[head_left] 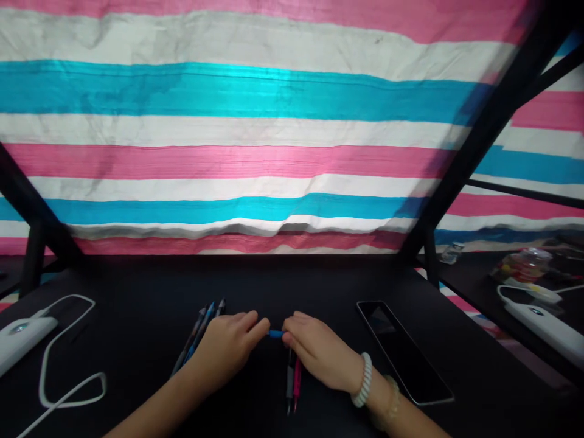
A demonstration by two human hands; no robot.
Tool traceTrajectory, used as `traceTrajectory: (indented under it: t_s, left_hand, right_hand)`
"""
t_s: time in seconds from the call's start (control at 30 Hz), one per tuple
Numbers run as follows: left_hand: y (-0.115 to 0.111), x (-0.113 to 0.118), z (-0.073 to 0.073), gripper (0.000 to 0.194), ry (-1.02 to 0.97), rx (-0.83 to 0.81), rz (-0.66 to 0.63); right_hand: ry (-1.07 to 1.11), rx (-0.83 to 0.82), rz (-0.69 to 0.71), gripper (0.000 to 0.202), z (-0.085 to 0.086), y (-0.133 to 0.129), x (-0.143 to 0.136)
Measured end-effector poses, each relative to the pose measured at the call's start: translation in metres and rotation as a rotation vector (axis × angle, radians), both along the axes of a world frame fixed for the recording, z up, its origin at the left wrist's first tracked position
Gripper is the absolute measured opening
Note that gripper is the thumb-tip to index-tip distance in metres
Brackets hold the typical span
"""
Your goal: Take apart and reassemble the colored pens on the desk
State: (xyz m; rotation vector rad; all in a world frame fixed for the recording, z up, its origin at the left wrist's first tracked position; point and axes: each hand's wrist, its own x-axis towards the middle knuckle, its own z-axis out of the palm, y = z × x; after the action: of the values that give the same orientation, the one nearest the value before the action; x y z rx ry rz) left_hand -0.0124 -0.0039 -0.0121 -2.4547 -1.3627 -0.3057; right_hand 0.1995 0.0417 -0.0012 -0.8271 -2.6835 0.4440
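Both hands on one blue pen (275,333)
Left hand (225,353) and right hand (317,351) pinch its ends; pens (201,331) under left; phone (404,353) beside right.

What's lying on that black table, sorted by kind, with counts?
Pens: 6, namely 3 by the left hand, 2 under the right hand, 1 blue pen held between both
Phone: 1
White device with cable: 1
Total: 8

Pink/white/blue striped cloth (237,121), black table (319,280), blue pen (275,333), pink pen (297,376), white bracelet (364,381)
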Motion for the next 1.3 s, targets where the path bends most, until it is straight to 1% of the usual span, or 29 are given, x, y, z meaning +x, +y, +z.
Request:
traceTrajectory:
  t_s: [0.1, 0.17, 0.23, 0.3, 0.4, 0.57, 0.63, 0.73, 0.8, 0.87, 0.9, 0.93, 0.97, 1.0, 1.07, 1.13, 1.17, 1.23, 1.3]
  left_hand:
    - [-0.001, 0.003, -0.003, 0.014, 0.049, 0.051, -0.043]
    - [-0.003, 0.007, -0.003, 0.014, 0.053, 0.06, -0.044]
    - [-0.005, 0.012, -0.002, 0.01, 0.041, 0.047, -0.036]
    - [-0.008, 0.015, -0.002, 0.01, 0.023, -0.004, -0.016]
    - [-0.012, 0.016, -0.001, 0.019, -0.002, -0.102, 0.049]
    - [-0.012, 0.015, -0.001, 0.022, -0.088, -0.227, 0.149]
    - [-0.01, 0.014, 0.001, 0.026, -0.141, -0.26, 0.158]
    - [-0.008, 0.011, 0.003, 0.03, -0.232, -0.249, 0.15]
    - [-0.007, 0.01, 0.004, 0.031, -0.313, -0.263, 0.135]
    - [-0.007, 0.008, 0.004, 0.035, -0.397, -0.308, 0.104]
    - [-0.007, 0.007, 0.004, 0.035, -0.431, -0.321, 0.085]
    - [-0.007, 0.006, 0.004, 0.034, -0.453, -0.313, 0.065]
    - [-0.006, 0.004, 0.004, 0.032, -0.458, -0.281, 0.044]
    - [-0.005, 0.003, 0.003, 0.028, -0.446, -0.228, 0.024]
    - [-0.002, 0.001, 0.001, 0.023, -0.399, -0.076, -0.012]
    - [0.001, -0.002, -0.001, 0.021, -0.349, 0.092, -0.041]
    - [0.002, -0.003, -0.002, 0.02, -0.334, 0.157, -0.052]
    - [0.002, -0.004, -0.002, 0.018, -0.316, 0.209, -0.066]
    - [0.001, -0.005, -0.002, 0.017, -0.298, 0.16, -0.053]
  right_hand:
    - [-0.013, -0.183, 0.044, 0.025, 0.004, 0.0, 0.006]
    - [-0.055, -0.233, 0.031, 0.022, 0.005, 0.0, 0.007]
    - [-0.089, -0.238, 0.026, 0.021, 0.004, -0.001, 0.006]
    - [-0.115, -0.169, -0.006, 0.02, 0.003, -0.002, 0.003]
    - [-0.154, 0.034, -0.076, 0.014, 0.001, -0.006, -0.002]
    - [-0.165, 0.272, -0.085, 0.013, -0.004, -0.01, -0.01]
    - [-0.141, 0.369, -0.103, 0.012, -0.007, -0.009, -0.011]
    - [-0.057, 0.49, -0.124, 0.011, -0.012, -0.004, -0.011]
    - [0.002, 0.553, -0.114, 0.01, -0.014, -0.002, -0.011]
    - [0.053, 0.577, -0.089, 0.013, -0.014, -0.001, -0.009]
    - [0.083, 0.555, -0.078, 0.015, -0.014, -0.001, -0.008]
    - [0.123, 0.498, -0.077, 0.016, -0.013, -0.001, -0.007]
    - [0.173, 0.406, -0.091, 0.015, -0.013, -0.001, -0.006]
    - [0.226, 0.278, -0.112, 0.015, -0.012, -0.001, -0.005]
    - [0.323, -0.04, -0.169, 0.022, -0.009, 0.0, -0.004]
    - [0.382, -0.322, -0.204, 0.037, -0.007, 0.003, -0.003]
    - [0.404, -0.414, -0.205, 0.043, -0.006, 0.004, -0.004]
    - [0.449, -0.494, -0.199, 0.043, -0.005, 0.006, -0.004]
    - [0.483, -0.507, -0.19, 0.039, -0.003, 0.006, -0.005]
